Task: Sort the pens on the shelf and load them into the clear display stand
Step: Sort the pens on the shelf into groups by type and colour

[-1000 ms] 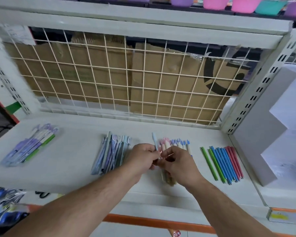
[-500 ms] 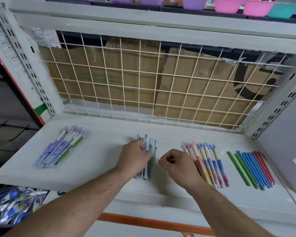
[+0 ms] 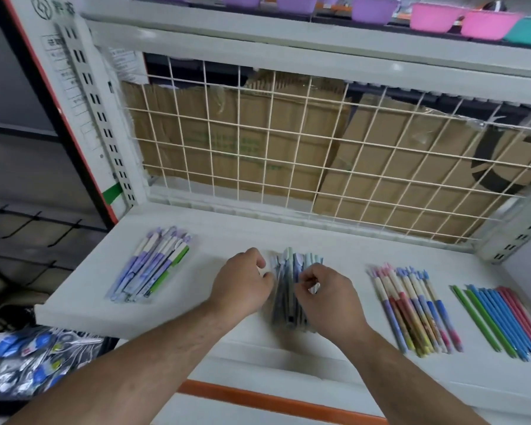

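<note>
Four groups of pens lie on the white shelf (image 3: 227, 237). At the left is a purple and green bundle (image 3: 154, 265). In the middle sits a grey-blue pile (image 3: 285, 286), with pastel pink and blue pens (image 3: 411, 308) and thin green, blue and pink pens (image 3: 500, 320) to its right. My left hand (image 3: 242, 283) has curled fingers against the left side of the grey-blue pile. From the right, my right hand (image 3: 328, 299) pinches pens in the same pile. No clear display stand is in view.
A wire grid (image 3: 288, 142) backed by cardboard closes the rear of the shelf. Slotted uprights (image 3: 98, 118) stand at both sides. Coloured plastic bowls (image 3: 436, 16) sit on the shelf above. Packaged goods (image 3: 28, 357) lie below at the left.
My right hand left the pastel pens and moved left onto the grey-blue pile, where my left hand was half a second ago. The view swung left.
</note>
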`<state>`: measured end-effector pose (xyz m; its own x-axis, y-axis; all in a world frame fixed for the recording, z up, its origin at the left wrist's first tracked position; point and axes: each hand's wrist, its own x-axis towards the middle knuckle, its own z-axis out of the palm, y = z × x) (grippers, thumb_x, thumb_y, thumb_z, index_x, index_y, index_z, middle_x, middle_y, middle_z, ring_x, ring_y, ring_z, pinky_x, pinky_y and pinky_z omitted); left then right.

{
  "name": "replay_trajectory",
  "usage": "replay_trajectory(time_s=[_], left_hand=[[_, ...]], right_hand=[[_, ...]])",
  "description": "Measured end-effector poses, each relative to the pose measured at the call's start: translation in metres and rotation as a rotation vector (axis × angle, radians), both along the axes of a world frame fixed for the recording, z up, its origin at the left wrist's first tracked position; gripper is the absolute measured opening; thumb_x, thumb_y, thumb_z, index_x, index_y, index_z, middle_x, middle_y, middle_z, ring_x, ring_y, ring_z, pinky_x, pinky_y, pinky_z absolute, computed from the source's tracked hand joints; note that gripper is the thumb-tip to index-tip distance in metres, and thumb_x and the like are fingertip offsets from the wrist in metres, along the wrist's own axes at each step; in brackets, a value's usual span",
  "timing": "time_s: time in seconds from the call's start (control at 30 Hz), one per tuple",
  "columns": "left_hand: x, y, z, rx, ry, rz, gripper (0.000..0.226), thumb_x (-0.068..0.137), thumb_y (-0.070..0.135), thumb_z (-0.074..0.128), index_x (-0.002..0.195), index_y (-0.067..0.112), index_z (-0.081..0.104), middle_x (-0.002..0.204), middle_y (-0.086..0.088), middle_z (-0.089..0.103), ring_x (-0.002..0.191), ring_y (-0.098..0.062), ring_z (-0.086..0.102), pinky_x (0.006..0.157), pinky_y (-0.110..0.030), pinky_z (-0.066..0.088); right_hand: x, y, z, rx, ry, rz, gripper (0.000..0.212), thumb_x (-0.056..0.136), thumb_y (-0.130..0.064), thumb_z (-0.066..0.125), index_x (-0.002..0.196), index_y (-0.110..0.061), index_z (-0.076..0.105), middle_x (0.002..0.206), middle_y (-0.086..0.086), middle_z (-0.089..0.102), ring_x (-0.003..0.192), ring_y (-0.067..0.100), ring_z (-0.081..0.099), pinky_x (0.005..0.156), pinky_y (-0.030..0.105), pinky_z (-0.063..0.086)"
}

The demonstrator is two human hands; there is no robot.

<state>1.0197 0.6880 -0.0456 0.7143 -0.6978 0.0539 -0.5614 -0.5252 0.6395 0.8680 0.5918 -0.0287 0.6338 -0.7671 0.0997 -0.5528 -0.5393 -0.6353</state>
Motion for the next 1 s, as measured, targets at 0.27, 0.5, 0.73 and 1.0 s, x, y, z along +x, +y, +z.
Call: replay_trajectory(time_s=[0.27, 0.5, 0.73, 1.0], left_hand=[[0.048, 0.052, -0.002, 0.173, -0.293, 0.047, 0.030, 0.090, 0.040, 0.055, 0.113, 0.021, 0.056, 0.110, -0.001, 0.060, 0.095, -0.022, 0.062, 0.074, -0.033, 0.051], [0.090, 0.089, 0.001, 0.476, -0.460, 0.180, 0.035, 0.095, 0.034, 0.049, 0.124, 0.014, 0.049, 0.126, -0.009, 0.053, 0.114, -0.025, 0.055, 0.085, -0.035, 0.049], [0.109, 0.090, -0.008, 0.534, -0.402, 0.181, 0.035, 0.096, 0.028, 0.046, 0.129, 0.018, 0.052, 0.124, -0.004, 0.057, 0.116, -0.023, 0.056, 0.096, -0.036, 0.047], [0.108, 0.075, -0.003, 0.501, -0.331, 0.179, 0.018, 0.088, 0.024, 0.054, 0.104, 0.015, 0.053, 0.082, 0.001, 0.051, 0.074, -0.023, 0.051, 0.066, -0.031, 0.041]], right_hand=[[0.054, 0.031, -0.007, -0.214, 0.140, 0.120, 0.021, 0.090, -0.034, 0.059, 0.110, -0.030, 0.066, 0.108, -0.012, 0.064, 0.093, 0.014, 0.066, 0.071, 0.026, 0.047], [0.078, 0.043, -0.011, -0.268, 0.177, 0.209, 0.025, 0.094, -0.040, 0.056, 0.116, -0.031, 0.062, 0.115, -0.011, 0.062, 0.094, 0.014, 0.066, 0.077, 0.032, 0.054], [0.089, 0.045, -0.009, -0.260, 0.184, 0.218, 0.024, 0.094, -0.041, 0.057, 0.116, -0.032, 0.061, 0.113, -0.014, 0.061, 0.091, 0.011, 0.066, 0.076, 0.027, 0.051], [0.087, 0.041, -0.010, -0.238, 0.199, 0.200, 0.022, 0.094, -0.041, 0.056, 0.113, -0.032, 0.062, 0.110, -0.015, 0.061, 0.087, 0.011, 0.064, 0.070, 0.026, 0.045]])
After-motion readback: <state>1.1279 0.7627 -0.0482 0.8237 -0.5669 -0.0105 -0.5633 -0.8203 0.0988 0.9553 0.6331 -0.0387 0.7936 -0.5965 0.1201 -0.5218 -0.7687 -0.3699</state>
